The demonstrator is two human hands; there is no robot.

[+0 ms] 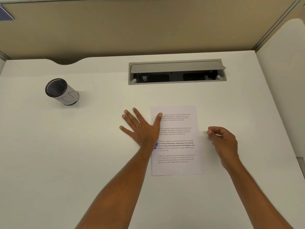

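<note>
A printed sheet of paper (179,139) lies flat on the white desk (82,162), with several paragraphs of text, one partly bold. My left hand (142,128) lies flat with fingers spread, its thumb and palm edge pressing on the sheet's left margin. A small blue object (156,145) shows at the sheet's left edge, mostly hidden under my left wrist. My right hand (222,140) hovers just right of the sheet, fingers loosely curled with thumb and forefinger close together; nothing is visible between them.
A black mesh pen cup wrapped in white paper (61,92) stands at the left of the desk. A grey cable hatch (177,71) with its lid raised sits at the back. Beige partition walls (148,27) enclose the desk behind and to the right.
</note>
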